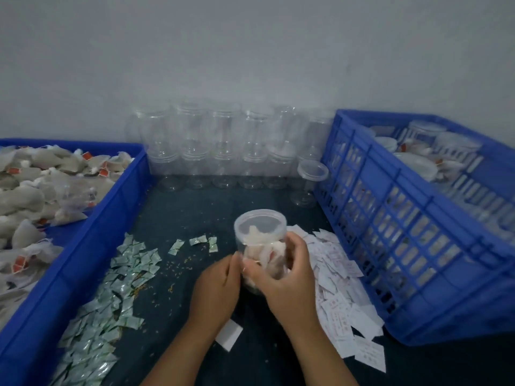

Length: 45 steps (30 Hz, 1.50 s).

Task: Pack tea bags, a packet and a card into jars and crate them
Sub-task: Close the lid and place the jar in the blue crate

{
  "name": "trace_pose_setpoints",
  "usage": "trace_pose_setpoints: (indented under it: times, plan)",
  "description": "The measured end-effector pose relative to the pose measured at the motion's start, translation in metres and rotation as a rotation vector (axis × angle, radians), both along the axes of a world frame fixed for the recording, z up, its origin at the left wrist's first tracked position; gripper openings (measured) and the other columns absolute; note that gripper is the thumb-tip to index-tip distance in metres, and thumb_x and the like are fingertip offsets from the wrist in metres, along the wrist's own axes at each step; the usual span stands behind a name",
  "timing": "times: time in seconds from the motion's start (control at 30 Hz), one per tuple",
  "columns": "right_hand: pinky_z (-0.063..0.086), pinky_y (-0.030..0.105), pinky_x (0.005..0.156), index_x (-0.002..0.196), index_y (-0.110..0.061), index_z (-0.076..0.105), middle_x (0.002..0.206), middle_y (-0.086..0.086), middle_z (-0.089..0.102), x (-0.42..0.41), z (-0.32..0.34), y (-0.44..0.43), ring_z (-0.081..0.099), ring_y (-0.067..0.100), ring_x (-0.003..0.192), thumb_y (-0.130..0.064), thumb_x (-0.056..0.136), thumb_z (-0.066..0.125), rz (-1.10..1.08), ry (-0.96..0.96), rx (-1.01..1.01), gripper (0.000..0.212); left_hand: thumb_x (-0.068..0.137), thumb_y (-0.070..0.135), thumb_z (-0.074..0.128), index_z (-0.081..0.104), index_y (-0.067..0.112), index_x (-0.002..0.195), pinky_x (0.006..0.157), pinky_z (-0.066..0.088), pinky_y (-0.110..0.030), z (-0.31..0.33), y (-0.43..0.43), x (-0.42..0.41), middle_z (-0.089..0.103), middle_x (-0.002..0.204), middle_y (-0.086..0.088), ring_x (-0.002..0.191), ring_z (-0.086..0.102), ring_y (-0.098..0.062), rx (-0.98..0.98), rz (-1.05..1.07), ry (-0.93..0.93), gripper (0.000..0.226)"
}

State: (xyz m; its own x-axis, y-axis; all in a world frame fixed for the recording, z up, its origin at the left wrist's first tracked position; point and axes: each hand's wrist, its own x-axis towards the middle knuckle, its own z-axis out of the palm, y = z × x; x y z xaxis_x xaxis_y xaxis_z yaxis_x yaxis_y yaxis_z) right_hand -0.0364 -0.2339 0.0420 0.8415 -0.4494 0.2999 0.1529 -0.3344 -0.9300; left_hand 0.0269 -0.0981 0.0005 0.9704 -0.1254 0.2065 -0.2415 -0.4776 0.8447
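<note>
Jar [260, 240]: clear glossy plastic. Crate [418, 227]: blue moulded plastic lattice. Packets [111, 296]: shiny foil-like. Cards [342, 291]: matt white paper. Tea bags [33, 190]: gauzy mesh.

- Dim, cool, even light with a blue-grey cast; no lamp or window shows, and the wall [250, 51] reads as flat grey.
- Shadows are soft and weak, a faint dark patch on the tabletop [195, 213] around the forearms.
- The silvery packets [117, 288] catch small glints.
- The empty jars [211, 151] at the wall are hazy and smear together.
- The whole picture is soft and grainy; the left hand [214, 291] is motion-blurred at its fingertips beside the jar [260, 227].
- Wide-angle bend bows the blue crates [418, 246] outward at both sides.
</note>
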Motion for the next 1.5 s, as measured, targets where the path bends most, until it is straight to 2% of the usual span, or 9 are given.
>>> trace_pose_setpoints:
  times: [0.17,0.3,0.47,0.6,0.73,0.97,1.23,1.37,1.5]
  plan:
    - [0.053,0.019,0.104,0.153,-0.071,0.02,0.139,-0.034,0.056,-0.008,0.06,-0.039,0.058,-0.003,0.133,-0.046,0.074,0.093,0.128,-0.027,-0.071,0.11,0.094,0.062,0.052,0.064,0.046,0.08,0.048,0.039,-0.017,0.005,-0.017,-0.002,0.065,0.075,0.03,0.068,0.062,0.008,0.337,-0.052,-0.028,0.024]
    - [0.05,0.009,0.099,0.148,-0.062,0.038,0.14,-0.036,0.056,-0.025,0.132,-0.081,0.057,-0.006,0.132,-0.045,0.077,0.094,0.065,-0.155,-0.155,0.091,0.089,0.065,0.063,0.058,0.039,0.068,0.048,0.035,-0.016,0.005,-0.029,0.0,0.058,0.064,0.017,0.06,0.054,0.001,0.504,-0.049,-0.133,0.034]
    - [0.053,0.005,0.081,0.134,-0.057,0.038,0.126,-0.024,0.064,-0.049,0.241,-0.151,0.069,-0.009,0.104,-0.092,0.048,0.086,-0.301,-0.209,-0.352,0.104,0.088,0.057,0.069,0.059,0.037,0.063,0.051,0.042,-0.021,0.003,-0.031,0.003,0.059,0.063,0.016,0.059,0.056,0.001,0.448,-0.03,-0.081,0.033]
    - [0.046,0.006,0.075,0.132,-0.041,0.039,0.116,-0.024,0.054,-0.046,0.304,-0.211,0.06,-0.014,0.095,-0.081,0.043,0.087,-0.474,0.006,-0.52,0.109,0.09,0.054,0.067,0.06,0.036,0.065,0.057,0.045,-0.022,0.004,-0.032,0.004,0.059,0.065,0.011,0.061,0.056,-0.001,0.471,-0.051,-0.083,0.032]
    - [0.045,0.032,0.097,0.16,-0.028,0.04,0.129,-0.006,0.055,-0.04,0.305,-0.252,0.06,0.019,0.115,-0.054,0.061,0.099,-0.43,0.39,-0.692,0.118,0.089,0.052,0.069,0.058,0.034,0.062,0.057,0.048,-0.027,0.003,-0.035,0.005,0.058,0.063,0.01,0.06,0.055,-0.002,0.449,-0.048,-0.092,0.035]
    - [0.048,0.035,0.082,0.154,-0.028,0.045,0.131,-0.008,0.056,-0.039,0.247,-0.261,0.063,0.014,0.102,-0.054,0.073,0.093,-0.249,0.834,-0.756,0.098,0.088,0.051,0.071,0.053,0.032,0.058,0.045,0.038,-0.022,-0.001,-0.032,0.004,0.054,0.056,0.015,0.05,0.052,-0.002,0.464,-0.039,-0.162,0.04]
    - [0.046,0.039,0.083,0.162,-0.017,0.023,0.12,0.01,0.063,-0.021,0.213,-0.262,0.059,0.021,0.088,-0.025,0.103,0.073,-0.125,1.002,-0.832,0.078,0.088,0.048,0.073,0.052,0.029,0.059,0.042,0.032,-0.022,-0.003,-0.03,0.002,0.053,0.055,0.015,0.05,0.05,-0.002,0.46,-0.046,-0.195,0.04]
    - [0.046,0.038,0.101,0.173,-0.029,0.008,0.169,0.011,0.043,-0.025,0.226,-0.265,0.057,0.034,0.138,-0.032,0.098,0.081,-0.033,1.071,-0.919,0.105,0.088,0.048,0.072,0.053,0.029,0.061,0.043,0.033,-0.021,-0.005,-0.029,0.003,0.053,0.057,0.015,0.051,0.05,-0.001,0.462,-0.037,-0.196,0.039]
    - [0.041,0.032,0.096,0.173,-0.028,0.019,0.172,0.007,0.041,-0.026,0.229,-0.259,0.053,0.031,0.145,-0.03,0.098,0.081,-0.063,1.01,-0.925,0.098,0.088,0.048,0.072,0.053,0.03,0.061,0.044,0.034,-0.022,-0.007,-0.03,0.004,0.053,0.058,0.015,0.053,0.051,-0.001,0.449,-0.032,-0.192,0.038]
